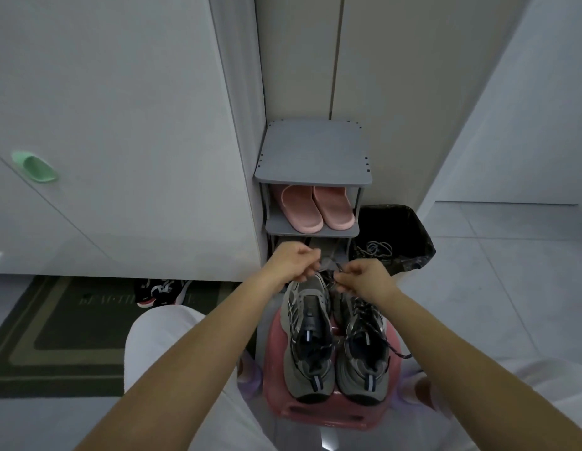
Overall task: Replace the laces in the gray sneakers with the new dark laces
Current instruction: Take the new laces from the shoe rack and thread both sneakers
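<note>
Pair, gray sneakers (pixel 335 346), on pink stool (pixel 315 415), just below our fingers.
- Right shoe (pixel 363 346): dark lace threaded, ends loose.
- Left shoe (pixel 307 340): seemingly unlaced, so we judge the job half done.
- Left hand (pixel 291 263) and right hand (pixel 367 276): fingers curled, pinching a new dark lace (pixel 328 271).

Dim, soft, perhaps blurred, edges bowed

Bare forearms (pixel 198 340) and loose white trousers (pixel 156 346)
</note>
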### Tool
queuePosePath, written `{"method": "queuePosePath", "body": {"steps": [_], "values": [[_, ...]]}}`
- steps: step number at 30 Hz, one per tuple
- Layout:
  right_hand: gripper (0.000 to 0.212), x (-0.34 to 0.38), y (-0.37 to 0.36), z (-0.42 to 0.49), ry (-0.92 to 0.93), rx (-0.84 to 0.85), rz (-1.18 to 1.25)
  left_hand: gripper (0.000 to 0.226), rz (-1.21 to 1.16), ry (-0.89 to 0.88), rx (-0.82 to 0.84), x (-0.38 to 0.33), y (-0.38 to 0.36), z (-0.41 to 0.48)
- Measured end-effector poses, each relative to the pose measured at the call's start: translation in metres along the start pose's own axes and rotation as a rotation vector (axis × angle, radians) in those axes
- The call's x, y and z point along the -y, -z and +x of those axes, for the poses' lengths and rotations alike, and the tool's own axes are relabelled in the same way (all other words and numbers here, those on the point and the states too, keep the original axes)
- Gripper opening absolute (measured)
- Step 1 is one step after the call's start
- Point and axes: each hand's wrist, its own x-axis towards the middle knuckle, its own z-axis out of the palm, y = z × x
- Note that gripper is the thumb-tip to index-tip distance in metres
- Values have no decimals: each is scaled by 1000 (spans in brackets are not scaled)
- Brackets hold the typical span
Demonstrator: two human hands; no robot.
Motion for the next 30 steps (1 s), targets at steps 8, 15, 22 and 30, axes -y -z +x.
{"method": "queuePosePath", "body": {"steps": [8,15,22,30], "values": [[37,-26,-23,23,-38,-86,-343,20,366,38,-61,69,-28,12],[23,-33,-34,36,-82,-83,-636,21,491,-64,-75,94,-44,18],[38,-47,-40,51,-78,-89,-582,24,501,-37,-153,101,-53,24],[22,-47,-40,51,-71,-61,-577,17,436,-16,-230,102,-56,30]]}}
